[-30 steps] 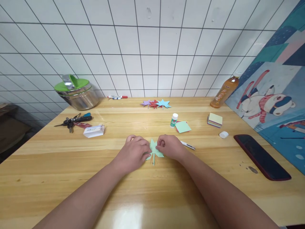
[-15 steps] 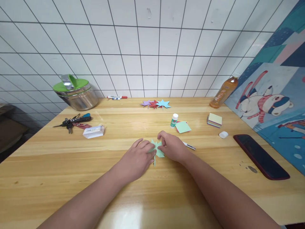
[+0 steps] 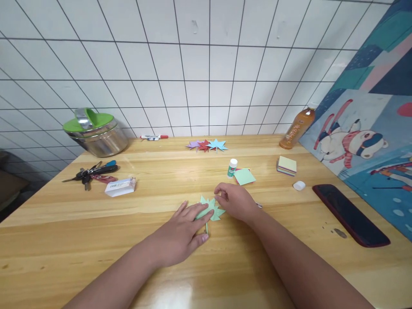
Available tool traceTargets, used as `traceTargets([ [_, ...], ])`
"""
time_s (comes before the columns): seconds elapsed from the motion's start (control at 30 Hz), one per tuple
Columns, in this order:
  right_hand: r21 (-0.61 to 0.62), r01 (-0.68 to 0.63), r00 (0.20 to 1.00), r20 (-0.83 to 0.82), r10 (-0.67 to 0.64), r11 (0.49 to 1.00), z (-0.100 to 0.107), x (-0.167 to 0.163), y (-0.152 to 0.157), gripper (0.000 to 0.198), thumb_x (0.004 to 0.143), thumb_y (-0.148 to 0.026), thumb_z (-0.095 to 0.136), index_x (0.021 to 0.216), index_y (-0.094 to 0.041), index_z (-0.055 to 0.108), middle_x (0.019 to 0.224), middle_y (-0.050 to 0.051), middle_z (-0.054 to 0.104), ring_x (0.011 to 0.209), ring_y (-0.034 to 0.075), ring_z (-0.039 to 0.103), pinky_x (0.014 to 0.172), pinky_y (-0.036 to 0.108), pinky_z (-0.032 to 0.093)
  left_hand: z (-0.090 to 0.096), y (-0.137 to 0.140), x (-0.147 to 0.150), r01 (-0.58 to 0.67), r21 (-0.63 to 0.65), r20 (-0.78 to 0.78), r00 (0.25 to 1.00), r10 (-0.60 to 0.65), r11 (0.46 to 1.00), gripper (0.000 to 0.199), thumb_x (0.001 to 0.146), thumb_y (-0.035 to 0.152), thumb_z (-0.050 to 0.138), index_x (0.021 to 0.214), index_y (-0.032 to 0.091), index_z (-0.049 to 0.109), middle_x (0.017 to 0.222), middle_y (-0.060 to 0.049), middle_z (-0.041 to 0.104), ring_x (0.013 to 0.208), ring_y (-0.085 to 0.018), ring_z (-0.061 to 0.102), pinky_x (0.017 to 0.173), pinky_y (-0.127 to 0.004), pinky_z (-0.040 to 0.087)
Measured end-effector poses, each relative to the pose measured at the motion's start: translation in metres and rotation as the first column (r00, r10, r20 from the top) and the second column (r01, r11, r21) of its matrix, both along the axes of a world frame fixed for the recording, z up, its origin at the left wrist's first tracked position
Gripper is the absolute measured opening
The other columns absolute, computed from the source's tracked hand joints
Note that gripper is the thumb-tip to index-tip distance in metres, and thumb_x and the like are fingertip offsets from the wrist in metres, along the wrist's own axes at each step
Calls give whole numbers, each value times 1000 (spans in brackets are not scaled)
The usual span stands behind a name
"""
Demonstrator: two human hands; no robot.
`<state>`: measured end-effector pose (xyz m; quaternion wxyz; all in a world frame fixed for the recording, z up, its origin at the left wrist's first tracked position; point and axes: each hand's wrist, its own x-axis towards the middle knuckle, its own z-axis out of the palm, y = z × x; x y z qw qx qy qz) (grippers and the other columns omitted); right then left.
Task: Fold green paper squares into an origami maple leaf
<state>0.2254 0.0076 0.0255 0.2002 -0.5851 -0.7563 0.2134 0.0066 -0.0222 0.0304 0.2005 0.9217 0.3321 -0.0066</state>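
Observation:
A light green folded-paper maple leaf point(image 3: 217, 213) lies on the wooden table, its thin stem pointing towards me. My left hand point(image 3: 180, 234) rests flat over the leaf's left part with fingers spread, two fingertips pressing on its middle and the thumb beside the stem. At the leaf's upper right edge is my right hand point(image 3: 236, 201), its fingers curled and the thumb and index finger closed at a tip of the paper. Those fingertips partly hide that tip. A pen point(image 3: 259, 205) is mostly hidden behind my right hand.
Beyond my hands stand a glue stick point(image 3: 232, 168) and green paper squares point(image 3: 244, 176). Purple, red and blue paper leaves point(image 3: 216, 145) lie by the wall. Rightwards are a paper stack point(image 3: 286, 165), white cap point(image 3: 299, 185), phone point(image 3: 350, 214) and bottle point(image 3: 296, 128); leftwards, keys point(image 3: 93, 174) and a pot point(image 3: 106, 139).
My left hand has flattened and its fingers have spread, uncovering more of the leaf. My right hand stays at the leaf's upper right edge. The whole view has shifted slightly.

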Motion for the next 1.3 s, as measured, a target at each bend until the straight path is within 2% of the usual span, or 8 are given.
traceTargets([
  [0.1, -3, -5, 1000, 4, 5, 1000, -1, 0, 1, 10, 81, -25, 52, 88, -22, 59, 66, -3, 60, 62, 11, 50, 54, 22, 27, -3, -4, 4, -19, 39, -20, 1000, 20, 999, 53, 91, 49, 25, 141, 32, 19, 149, -2, 22, 136, -23, 18, 111, -49, 8],
  [0.23, -30, -14, 1000, -11, 14, 999, -1, -1, 2, 11, 81, -25, 51, 88, -21, 59, 67, -3, 60, 61, 10, 50, 54, 21, 28, -11, -10, 6, -28, 31, -17, 999, 29, 999, 56, 92, 47, 24, 143, 29, 8, 151, -3, 7, 137, -24, 10, 110, -47, 14],
  [0.4, -66, 1, 999, -47, -4, 998, -3, -1, 3, 12, 81, -26, 51, 86, -21, 60, 65, -3, 59, 57, 10, 48, 53, 21, 28, -19, -13, 7, -27, 50, -6, 1000, 27, 998, 62, 90, 49, 30, 142, 31, 3, 150, -1, 6, 137, -26, 9, 110, -50, 16],
  [0.63, -46, -6, 995, -96, 1, 999, -4, -2, 2, 10, 80, -26, 51, 83, -22, 60, 62, -5, 58, 55, 9, 48, 53, 20, 28, -22, -15, 9, -40, 52, -38, 998, 42, 998, 63, 90, 49, 29, 142, 31, -4, 150, 0, 4, 137, -26, 6, 110, -50, 15],
  [0.8, -63, -9, 995, -99, 3, 998, 0, -4, 1, 11, 81, -25, 50, 83, -21, 60, 61, -4, 59, 56, 9, 49, 54, 20, 29, -23, -15, 11, -61, 60, -36, 997, 63, 996, 60, 91, 49, 28, 142, 33, 1, 150, 0, 8, 137, -26, 11, 110, -54, 9],
  [0.93, -49, -6, 999, -51, 4, 999, 1, -5, 1, 12, 81, -25, 50, 86, -21, 61, 63, -3, 60, 56, 10, 50, 54, 20, 29, -14, -14, 14, -64, 70, -1, 998, 64, 996, 61, 89, 52, 31, 142, 33, 10, 149, -2, 18, 136, -28, 17, 108, -58, 5],
  [1.13, 11, -11, 1000, -5, 11, 1000, 2, -3, 2, 12, 82, -27, 50, 86, -22, 61, 65, -3, 59, 58, 10, 49, 54, 21, 28, -9, -11, 18, -93, 119, 27, 996, 90, 989, 61, 90, 51, 29, 143, 29, 10, 144, -7, 33, 132, -26, 28, 108, -58, 3],
  [1.3, 46, 18, 1000, 13, -18, 999, 5, -2, 0, 14, 83, -28, 49, 86, -22, 61, 70, -2, 61, 63, 10, 51, 55, 21, 29, -24, -11, 19, -95, 166, 15, 995, 94, 981, 61, 91, 49, 26, 143, 27, 6, 150, -6, 16, 136, -25, 16, 110, -50, 9],
])
